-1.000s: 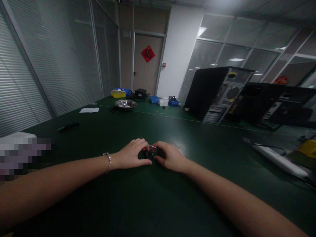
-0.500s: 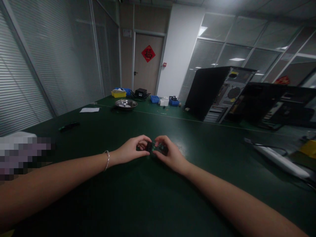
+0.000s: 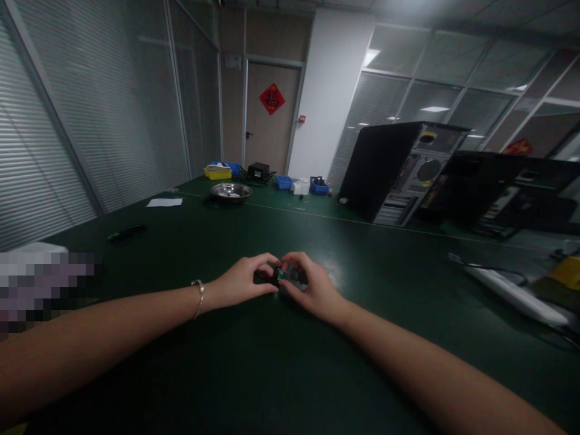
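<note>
In the middle of the head view, my left hand (image 3: 241,280) and my right hand (image 3: 316,289) meet just above the green tabletop (image 3: 226,362). Between their fingertips is a small black-and-green piece (image 3: 281,275) that resembles a little circuit board with a dark part on it. My left thumb and fingers pinch its dark left side. The right thumb and index finger grip the green side. Fingers cover much of the piece, so its exact kind and whether it is one part or two joined cannot be made out.
A thin dark object (image 3: 127,232) and white paper (image 3: 164,202) lie at left. Farther back are a metal bowl (image 3: 231,192), a yellow bin (image 3: 218,174) and blue bins (image 3: 284,182). A computer tower (image 3: 385,169) and white power strip (image 3: 521,293) stand to the right.
My fingertips have come closer together, and the black part in the left hand now meets the green part in the right. The gap seen between them earlier has closed.
</note>
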The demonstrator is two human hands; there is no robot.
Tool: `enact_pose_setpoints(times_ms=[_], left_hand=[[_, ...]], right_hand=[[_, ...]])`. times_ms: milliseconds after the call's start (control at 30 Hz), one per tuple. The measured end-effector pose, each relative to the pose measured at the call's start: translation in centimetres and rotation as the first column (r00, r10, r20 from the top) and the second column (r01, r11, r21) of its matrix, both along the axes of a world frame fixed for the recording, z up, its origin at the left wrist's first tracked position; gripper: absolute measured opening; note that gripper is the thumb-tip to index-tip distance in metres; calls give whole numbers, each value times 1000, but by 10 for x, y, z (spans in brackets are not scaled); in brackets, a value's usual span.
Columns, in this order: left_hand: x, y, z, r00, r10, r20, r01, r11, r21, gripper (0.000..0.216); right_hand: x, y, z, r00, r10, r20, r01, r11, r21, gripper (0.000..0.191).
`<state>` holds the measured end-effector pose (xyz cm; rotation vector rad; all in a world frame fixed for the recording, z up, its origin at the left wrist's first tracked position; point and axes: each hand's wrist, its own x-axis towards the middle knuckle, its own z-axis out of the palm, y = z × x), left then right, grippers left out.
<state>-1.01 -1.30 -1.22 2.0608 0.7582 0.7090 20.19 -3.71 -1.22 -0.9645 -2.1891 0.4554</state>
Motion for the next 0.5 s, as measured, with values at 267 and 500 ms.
enact_pose_setpoints(times_ms=[267,500], left_hand=[[1,0,0,1000,-11,26,12,999,-29,40],[0,3,-3,999,-5,54,10,996,-87,43]], right_hand=[[0,4,-3,1000,-1,-16,1,1000,-4,37],[1,6,-4,998,24,-59,-24,1000,6,31]])
